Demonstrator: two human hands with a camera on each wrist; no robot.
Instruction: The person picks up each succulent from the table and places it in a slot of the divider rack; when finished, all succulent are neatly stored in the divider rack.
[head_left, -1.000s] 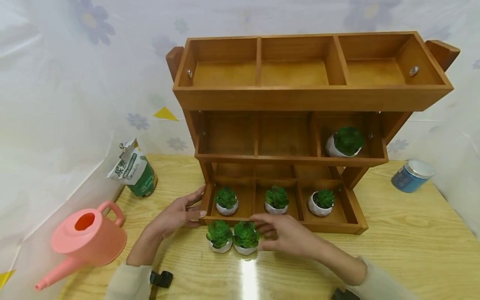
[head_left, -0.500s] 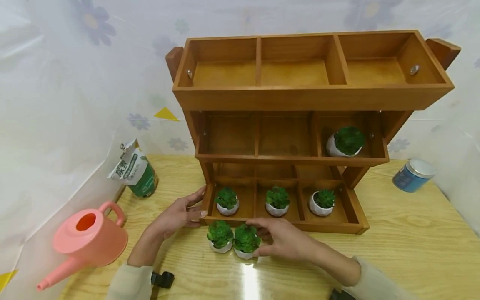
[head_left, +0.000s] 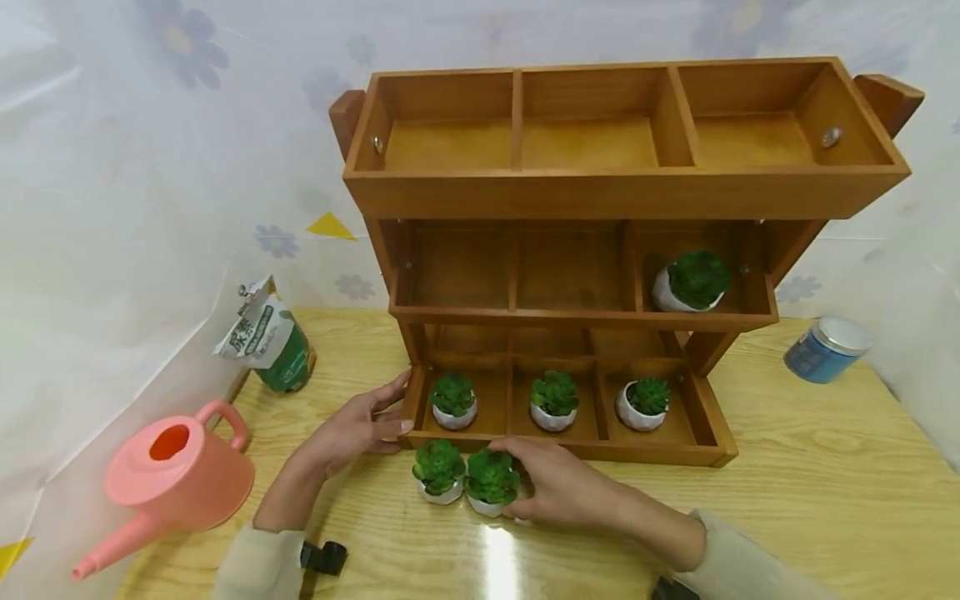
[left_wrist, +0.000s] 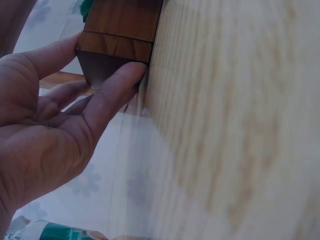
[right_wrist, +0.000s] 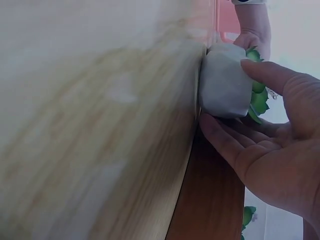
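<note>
- A potted succulent [head_left: 492, 477] is standing on the table [head_left: 810, 475], just in front of the rack; the right hand [head_left: 558, 487] is pinching its white pot between thumb and fingertips, and the base is apparently touching the tabletop.
- Just left of the right fingers, past the held pot, a second potted succulent [head_left: 438, 472] is standing ungripped.
- Beyond the right fingers, the wooden rack [head_left: 626, 197] is rising; the left hand [head_left: 348, 433] is holding its bottom tier's left end, thumb and fingers spread around the corner.
- Right of the left fingers, a small plant [head_left: 453, 402] is sitting in the left compartment; beyond the right fingers, a middle plant [head_left: 554, 402] and, farther right, a spiky plant [head_left: 642, 405] are filling out that bottom tier.
- Higher beyond the right fingers, a larger plant [head_left: 690, 283] is sitting in the middle tier's right compartment.
- By judgement, the work is running partway: four plants are already occupying compartments, while the two nearest the right fingers are waiting outside.
- Left of the left fingers, a pink watering can [head_left: 183, 479] and a bag [head_left: 270, 337] are sitting; far right of the right fingers, a blue jar [head_left: 827, 350] is standing.
</note>
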